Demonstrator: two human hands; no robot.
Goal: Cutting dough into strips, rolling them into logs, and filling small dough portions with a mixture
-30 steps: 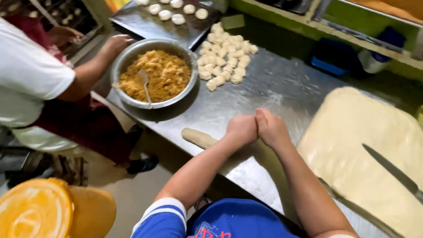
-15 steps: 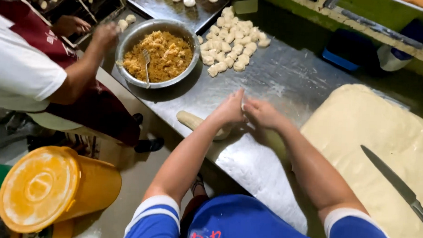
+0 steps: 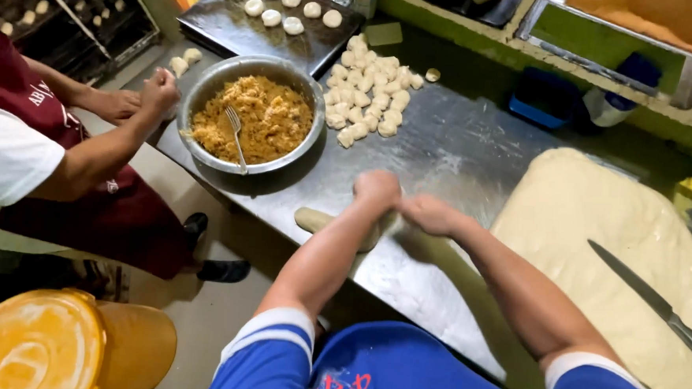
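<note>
Dough roll under both hands, beside filling bowl, dough sheet.

The worktop is dull, flour-dusted steel, the bowl shiny metal, the dough sheet soft and matt.

Both forearms stretched forward, left hand and right hand side by side, palms down, fingers curled

steel bowl of orange filling with fork, knife on dough sheet
</note>
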